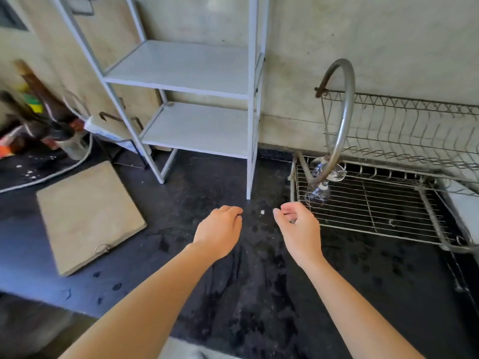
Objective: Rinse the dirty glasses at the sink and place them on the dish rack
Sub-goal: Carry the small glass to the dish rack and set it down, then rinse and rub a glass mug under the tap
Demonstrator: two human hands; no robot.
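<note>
A metal wire dish rack point(375, 203) stands on the dark wet counter at the right. Clear stemmed glasses point(320, 187) lie near its left edge, partly behind a curved metal bar. My left hand point(220, 229) hovers over the counter with loosely curled fingers and holds nothing. My right hand point(298, 226) hangs just left of the rack's front left corner, fingers relaxed, and it too holds nothing. No sink is in view.
A white metal shelf unit point(191, 112) stands at the back of the counter. A wooden cutting board point(88, 216) lies flat at the left. Dark bottles point(44, 110) and a white cable crowd the far left corner. The rack's upper plate tier point(414, 125) runs along the wall.
</note>
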